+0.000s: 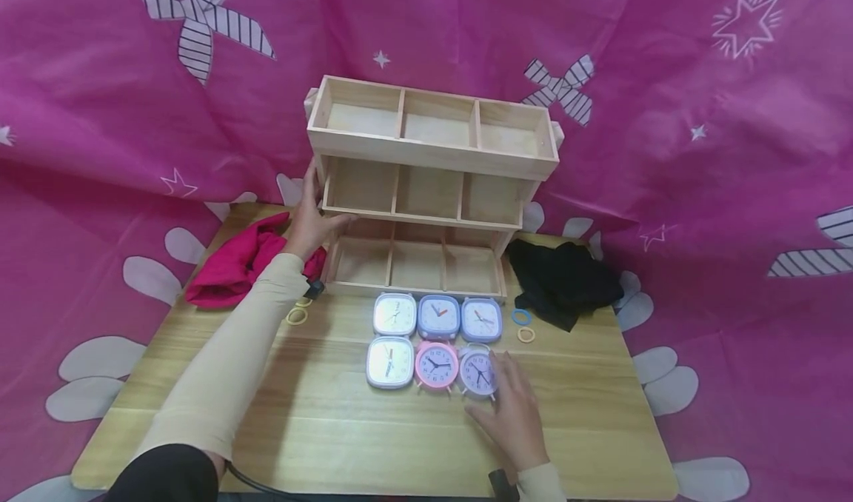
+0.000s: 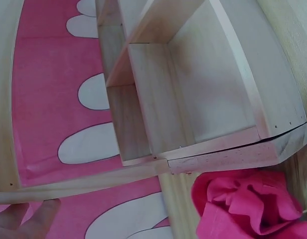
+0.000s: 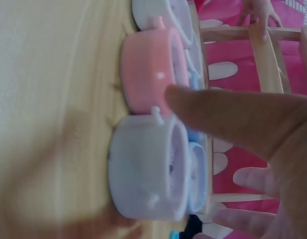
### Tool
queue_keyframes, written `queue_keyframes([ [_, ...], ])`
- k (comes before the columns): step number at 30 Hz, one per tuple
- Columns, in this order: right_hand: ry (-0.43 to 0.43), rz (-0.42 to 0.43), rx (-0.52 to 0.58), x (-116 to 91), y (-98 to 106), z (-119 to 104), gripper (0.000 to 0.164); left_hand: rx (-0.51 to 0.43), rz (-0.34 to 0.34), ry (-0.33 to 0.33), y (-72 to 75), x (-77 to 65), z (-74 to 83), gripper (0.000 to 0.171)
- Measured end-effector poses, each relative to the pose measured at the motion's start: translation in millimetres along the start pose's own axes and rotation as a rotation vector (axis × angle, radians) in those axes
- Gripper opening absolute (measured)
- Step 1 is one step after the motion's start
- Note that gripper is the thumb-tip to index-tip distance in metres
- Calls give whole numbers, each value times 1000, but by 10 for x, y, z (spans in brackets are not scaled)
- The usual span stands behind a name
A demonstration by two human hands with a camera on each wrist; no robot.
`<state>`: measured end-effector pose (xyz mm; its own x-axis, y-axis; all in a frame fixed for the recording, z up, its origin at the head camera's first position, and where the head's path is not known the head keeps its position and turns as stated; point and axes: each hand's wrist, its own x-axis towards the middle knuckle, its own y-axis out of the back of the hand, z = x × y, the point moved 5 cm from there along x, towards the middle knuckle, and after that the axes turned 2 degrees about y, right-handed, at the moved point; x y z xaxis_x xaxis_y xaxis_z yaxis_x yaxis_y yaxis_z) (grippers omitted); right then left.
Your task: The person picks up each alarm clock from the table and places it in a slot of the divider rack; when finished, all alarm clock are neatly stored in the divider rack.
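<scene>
A three-tier wooden rack [image 1: 433,155] with divided compartments stands at the back of the table. My left hand [image 1: 312,224] grips its left side near the middle tier; in the left wrist view its fingertips [image 2: 46,211] touch a side piece. In front of the rack, alarm clocks lie face up in two rows of three. The near row has a white clock [image 1: 389,363], a pink one [image 1: 436,366] and a pale lavender one [image 1: 477,372]. My right hand [image 1: 516,413] hovers beside the lavender clock, fingers spread. In the right wrist view its thumb extends over the pink clock [image 3: 148,69].
Crumpled pink cloth [image 1: 233,261] lies left of the rack, black cloth [image 1: 563,280] right of it. Small yellow rings [image 1: 296,315] sit at the left; a blue ring [image 1: 521,316] and another yellow ring [image 1: 526,335] at the right. A pink patterned curtain [image 1: 426,28] hangs behind.
</scene>
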<state>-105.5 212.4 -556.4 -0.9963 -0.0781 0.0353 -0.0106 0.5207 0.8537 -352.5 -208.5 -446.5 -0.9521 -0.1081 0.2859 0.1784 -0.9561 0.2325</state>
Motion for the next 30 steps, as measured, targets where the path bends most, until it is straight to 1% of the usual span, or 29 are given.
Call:
queue_keyframes([
  [3,-15,-15,31,8,-61,11,98,-7,14,-14,-1,52,-137,137],
  [5,-35,-28,53,15,-101,14,96,-6,19,-21,0,53,-142,136],
  [9,-73,-28,75,30,-163,31,90,22,15,-24,3,54,-159,134],
  [16,-114,19,99,93,-211,57,83,43,10,-20,0,58,-174,131],
  [20,-125,47,115,148,-234,53,72,40,5,-11,-3,53,-162,132],
  [25,-122,48,107,193,-275,52,58,44,2,-1,1,43,-172,132],
  [30,-74,68,92,240,-324,106,55,51,-2,-1,-6,43,-169,132],
])
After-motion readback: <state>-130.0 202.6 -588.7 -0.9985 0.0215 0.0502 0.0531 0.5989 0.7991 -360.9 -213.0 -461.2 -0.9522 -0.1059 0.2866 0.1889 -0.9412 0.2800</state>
